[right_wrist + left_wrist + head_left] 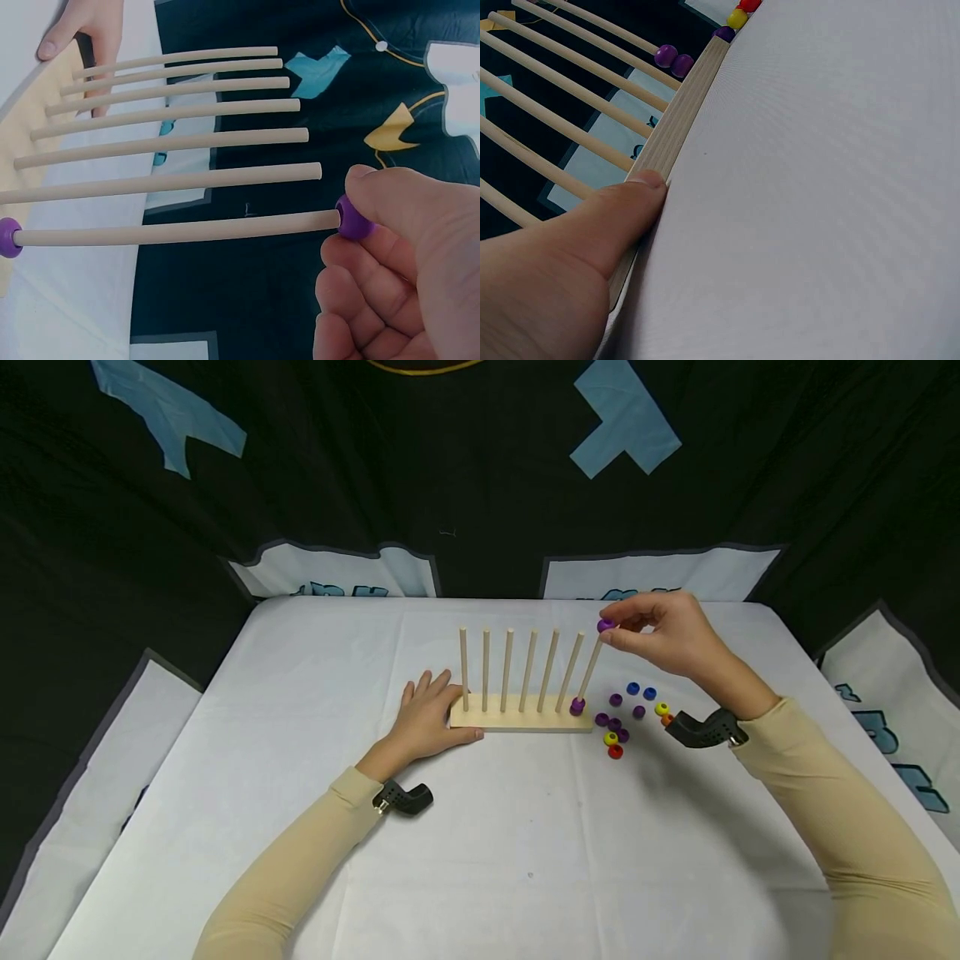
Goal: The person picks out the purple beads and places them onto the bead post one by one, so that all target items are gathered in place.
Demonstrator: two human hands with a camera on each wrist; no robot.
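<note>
A wooden peg rack (517, 720), a pale board with several upright pegs, stands on the table. My left hand (425, 720) grips its left end, the thumb (626, 214) against the front edge and the fingers behind. At the far right, my right hand (671, 631) pinches a purple bead (354, 217) between thumb and fingers. The bead's hole meets the tip of the rightmost peg (180, 229). Two purple beads (673, 60) sit at the bottom of that same peg. The other pegs carry no beads.
Loose purple, blue, yellow, orange and red beads (615, 751) lie on the white tablecloth (480, 843) right of the rack, below my right hand. Dark curtains (480, 468) with blue patches hang behind the table. Each wrist wears a black camera (405, 797).
</note>
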